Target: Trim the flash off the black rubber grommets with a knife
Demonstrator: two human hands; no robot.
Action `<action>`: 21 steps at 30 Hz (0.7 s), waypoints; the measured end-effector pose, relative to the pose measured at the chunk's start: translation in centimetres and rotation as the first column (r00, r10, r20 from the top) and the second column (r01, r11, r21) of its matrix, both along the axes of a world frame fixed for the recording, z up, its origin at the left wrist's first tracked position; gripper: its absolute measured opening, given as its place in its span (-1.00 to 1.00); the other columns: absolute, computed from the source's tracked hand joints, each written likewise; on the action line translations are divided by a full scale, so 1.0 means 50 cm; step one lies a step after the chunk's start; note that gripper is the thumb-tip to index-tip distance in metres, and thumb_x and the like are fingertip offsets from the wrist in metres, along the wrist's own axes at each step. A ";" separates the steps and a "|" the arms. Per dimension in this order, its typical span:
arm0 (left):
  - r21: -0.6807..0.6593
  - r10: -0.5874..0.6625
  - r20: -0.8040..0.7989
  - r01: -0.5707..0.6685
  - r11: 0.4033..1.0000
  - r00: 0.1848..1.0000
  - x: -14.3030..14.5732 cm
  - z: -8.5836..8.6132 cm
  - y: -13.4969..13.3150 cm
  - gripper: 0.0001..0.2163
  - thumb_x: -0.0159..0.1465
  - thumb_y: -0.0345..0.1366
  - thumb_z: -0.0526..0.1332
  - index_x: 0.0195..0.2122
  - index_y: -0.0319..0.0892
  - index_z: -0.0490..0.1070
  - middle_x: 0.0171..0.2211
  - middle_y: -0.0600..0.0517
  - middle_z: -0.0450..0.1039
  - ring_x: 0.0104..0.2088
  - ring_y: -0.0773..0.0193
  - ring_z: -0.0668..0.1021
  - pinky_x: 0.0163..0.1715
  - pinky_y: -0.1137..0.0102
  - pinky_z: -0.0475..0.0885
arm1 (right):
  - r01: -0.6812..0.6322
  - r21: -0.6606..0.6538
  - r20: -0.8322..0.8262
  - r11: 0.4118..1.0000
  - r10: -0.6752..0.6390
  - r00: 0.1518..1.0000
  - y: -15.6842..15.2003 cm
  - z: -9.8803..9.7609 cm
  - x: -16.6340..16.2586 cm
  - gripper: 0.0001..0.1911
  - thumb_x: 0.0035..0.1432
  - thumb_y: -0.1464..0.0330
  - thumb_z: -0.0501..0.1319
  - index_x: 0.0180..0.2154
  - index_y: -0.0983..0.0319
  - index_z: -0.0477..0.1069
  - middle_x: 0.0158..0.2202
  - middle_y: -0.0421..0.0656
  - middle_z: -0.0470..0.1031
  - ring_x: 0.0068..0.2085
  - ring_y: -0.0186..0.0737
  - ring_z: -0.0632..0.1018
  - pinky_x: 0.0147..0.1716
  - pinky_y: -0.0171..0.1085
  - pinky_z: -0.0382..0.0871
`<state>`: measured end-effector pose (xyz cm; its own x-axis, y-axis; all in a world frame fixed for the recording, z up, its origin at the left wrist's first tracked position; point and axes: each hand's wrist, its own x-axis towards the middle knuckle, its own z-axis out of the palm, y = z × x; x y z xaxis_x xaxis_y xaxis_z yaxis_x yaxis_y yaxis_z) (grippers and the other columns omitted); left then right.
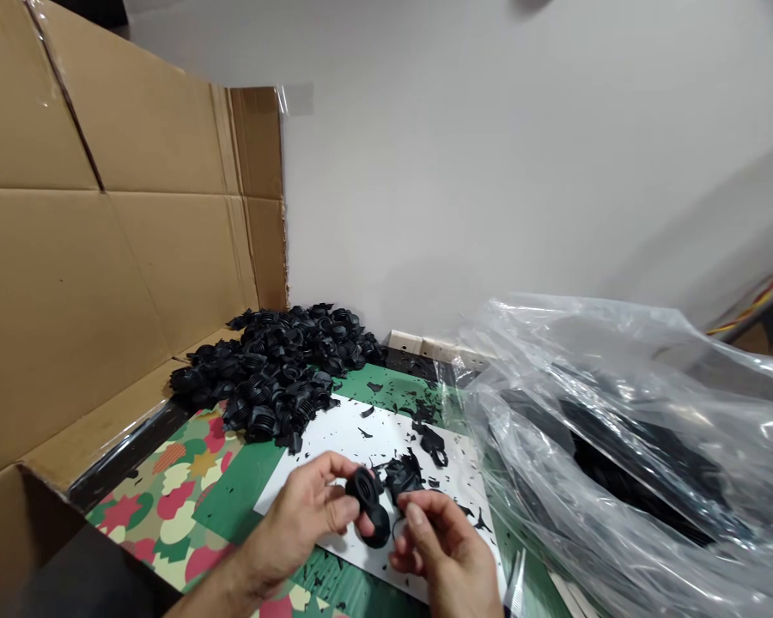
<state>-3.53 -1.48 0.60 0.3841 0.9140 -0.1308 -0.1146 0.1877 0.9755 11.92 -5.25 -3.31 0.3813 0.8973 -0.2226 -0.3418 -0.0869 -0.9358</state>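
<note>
Black rubber part (368, 505) pinched in the left hand (309, 515), right hand (441, 541) fingers curled just beside it.

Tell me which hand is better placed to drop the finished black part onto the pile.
Left, probably. The left hand pinches the black rubber part, and the pile of black parts lies on its side, ahead-left. The right hand only touches the part's lower edge, farther from the pile.

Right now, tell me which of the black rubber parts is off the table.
The black rubber part pinched between the left hand and right hand; the others lie heaped in the pile by the cardboard.
</note>
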 end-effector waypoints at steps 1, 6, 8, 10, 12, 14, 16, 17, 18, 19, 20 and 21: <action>0.047 0.049 -0.035 -0.048 0.998 0.998 -0.009 0.010 0.007 -0.75 0.11 -0.22 0.30 -0.24 -0.22 0.35 -0.44 0.02 0.50 -0.45 0.28 0.54 -0.47 0.46 0.34 | 0.040 -0.001 0.078 0.999 -0.040 0.996 -0.001 -0.006 0.014 -0.49 -0.22 -0.05 0.35 -0.42 0.25 0.41 -0.70 -0.28 0.37 -0.65 -0.29 0.40 -0.62 -0.31 0.31; 0.440 0.308 -0.348 -0.136 0.888 0.885 -0.039 0.052 0.031 -0.77 0.06 -0.41 0.24 -0.23 -0.13 0.45 -0.44 0.12 0.38 -0.42 0.30 0.44 -0.38 0.43 0.34 | 0.066 0.053 0.477 0.996 -0.084 0.875 -0.012 -0.036 0.049 -0.58 0.01 -0.04 0.18 -0.40 0.19 0.42 -0.61 -0.22 0.42 -0.60 -0.25 0.38 -0.53 -0.26 0.25; 0.531 0.346 -0.433 -0.074 0.844 0.832 -0.039 0.059 0.032 -0.78 0.07 -0.42 0.23 -0.23 -0.11 0.49 -0.42 0.10 0.39 -0.40 0.29 0.42 -0.38 0.44 0.34 | -0.013 0.158 0.652 0.987 -0.094 0.752 -0.011 -0.044 0.037 -0.72 0.10 0.10 0.15 -0.37 0.17 0.44 -0.42 -0.14 0.50 -0.45 -0.16 0.45 -0.42 -0.21 0.30; 0.569 0.353 -0.469 -0.028 0.822 0.809 -0.035 0.060 0.032 -0.80 0.11 -0.38 0.22 -0.23 -0.10 0.51 -0.41 0.09 0.40 -0.40 0.28 0.42 -0.39 0.45 0.34 | -0.152 0.237 0.830 0.959 -0.119 0.545 -0.004 -0.048 0.017 -0.83 0.08 0.32 0.17 -0.27 0.15 0.47 -0.28 -0.10 0.50 -0.29 -0.07 0.46 -0.28 -0.16 0.31; 0.581 0.350 -0.515 0.019 0.813 0.783 -0.032 0.058 0.031 -0.82 0.14 -0.33 0.23 -0.23 -0.10 0.52 -0.42 0.09 0.41 -0.42 0.29 0.42 -0.42 0.46 0.34 | -0.272 0.202 0.948 0.941 -0.117 0.297 0.005 -0.048 0.000 -0.66 -0.05 0.52 0.19 -0.18 0.15 0.48 -0.23 -0.09 0.50 -0.23 0.00 0.43 -0.27 -0.12 0.30; 0.608 0.372 -0.570 0.071 0.790 0.733 -0.032 0.052 0.033 -0.82 0.17 -0.28 0.23 -0.21 -0.10 0.51 -0.41 0.08 0.43 -0.44 0.28 0.43 -0.43 0.45 0.33 | -0.310 0.138 0.987 0.941 -0.103 0.127 0.012 -0.047 -0.005 -0.57 -0.13 0.62 0.17 -0.18 0.17 0.47 -0.25 -0.09 0.51 -0.23 0.03 0.42 -0.31 -0.10 0.27; 0.658 0.425 -0.640 0.170 0.733 0.640 -0.034 0.041 0.036 -0.81 0.21 -0.28 0.21 -0.16 -0.09 0.49 -0.35 0.05 0.47 -0.39 0.24 0.45 -0.36 0.40 0.31 | -0.310 0.184 0.978 0.933 -0.143 0.152 0.015 -0.049 0.003 -0.62 -0.07 0.62 0.16 -0.19 0.19 0.44 -0.24 -0.09 0.50 -0.23 0.01 0.41 -0.30 -0.11 0.27; 0.670 0.451 -0.683 0.247 0.700 0.575 -0.035 0.035 0.038 -0.83 0.22 -0.31 0.20 -0.17 -0.09 0.49 -0.34 0.04 0.47 -0.37 0.21 0.46 -0.33 0.36 0.29 | -0.293 0.245 0.958 0.924 -0.184 0.220 0.015 -0.051 0.011 -0.66 0.00 0.59 0.15 -0.16 0.20 0.41 -0.22 -0.09 0.48 -0.21 -0.02 0.41 -0.27 -0.12 0.29; 0.662 0.467 -0.728 0.336 0.670 0.502 -0.036 0.028 0.041 -0.86 0.22 -0.35 0.20 -0.21 -0.09 0.49 -0.34 0.04 0.47 -0.35 0.19 0.45 -0.30 0.33 0.26 | -0.265 0.309 0.928 0.913 -0.227 0.296 0.015 -0.053 0.019 -0.70 0.07 0.54 0.13 -0.13 0.20 0.37 -0.20 -0.08 0.46 -0.19 -0.04 0.42 -0.24 -0.14 0.31; 0.633 0.472 -0.770 0.424 0.648 0.429 -0.035 0.022 0.042 -0.88 0.21 -0.39 0.19 -0.27 -0.11 0.49 -0.37 0.04 0.46 -0.34 0.17 0.44 -0.29 0.31 0.23 | -0.240 0.360 0.897 0.902 -0.263 0.356 0.013 -0.057 0.027 -0.72 0.12 0.49 0.12 -0.10 0.19 0.34 -0.17 -0.07 0.44 -0.17 -0.06 0.42 -0.21 -0.15 0.32; 0.596 0.468 -0.803 0.492 0.635 0.368 -0.034 0.018 0.044 -0.89 0.20 -0.43 0.20 -0.33 -0.12 0.49 -0.40 0.04 0.45 -0.34 0.15 0.43 -0.30 0.30 0.21 | -0.229 0.385 0.880 0.894 -0.280 0.384 0.012 -0.060 0.032 -0.73 0.15 0.46 0.12 -0.08 0.19 0.32 -0.16 -0.07 0.43 -0.16 -0.07 0.42 -0.19 -0.16 0.32; 0.569 0.464 -0.822 0.529 0.630 0.330 -0.033 0.015 0.045 -0.90 0.19 -0.45 0.20 -0.37 -0.13 0.48 -0.42 0.04 0.44 -0.34 0.15 0.42 -0.31 0.30 0.19 | -0.238 0.376 0.888 0.896 -0.274 0.370 0.011 -0.063 0.035 -0.72 0.12 0.47 0.13 -0.09 0.19 0.33 -0.17 -0.07 0.44 -0.17 -0.06 0.42 -0.19 -0.15 0.32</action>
